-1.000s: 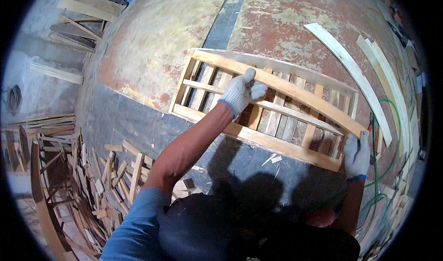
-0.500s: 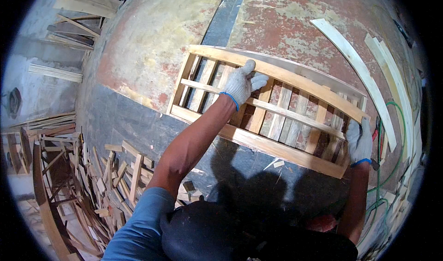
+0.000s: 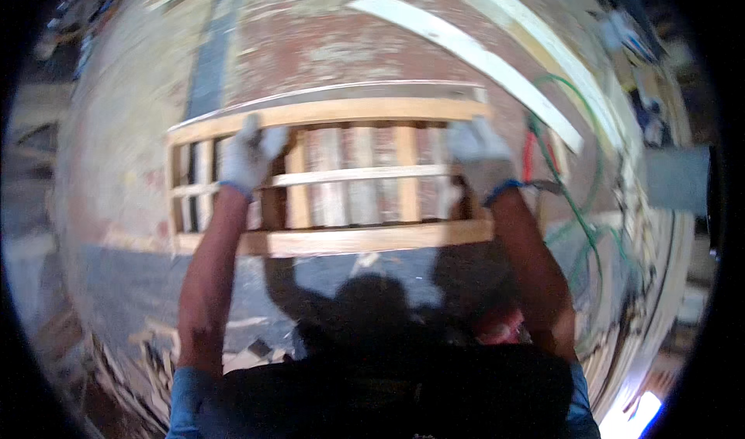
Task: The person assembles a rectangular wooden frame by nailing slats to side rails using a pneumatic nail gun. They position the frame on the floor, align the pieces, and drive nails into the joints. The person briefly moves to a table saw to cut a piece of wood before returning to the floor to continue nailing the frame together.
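A long pale wooden slatted frame (image 3: 341, 241) lies across the floor in front of me, with short crosspieces and one thin lengthwise slat (image 3: 365, 174). My left hand (image 3: 248, 158), in a white knitted glove with a blue cuff, is closed on the far rail near its left end. At the right end, my right hand (image 3: 483, 156), gloved the same way, grips the same rail. Motion blurs both hands, and the undersides of their fingers are hidden. Just behind the far rail runs a thin raised board (image 3: 365, 91).
Long pale boards (image 3: 473, 55) lie on the worn floor beyond the frame's right end. A green hose (image 3: 578, 206) loops right of my right hand, beside a red object (image 3: 529, 159). Wood scraps (image 3: 147, 353) lie at the lower left; a grey panel (image 3: 677, 181) stands far right.
The view has swung right, so the frame now sits further left and nearly level. My left hand has shifted left along the far rail; my right hand stays at the right end.
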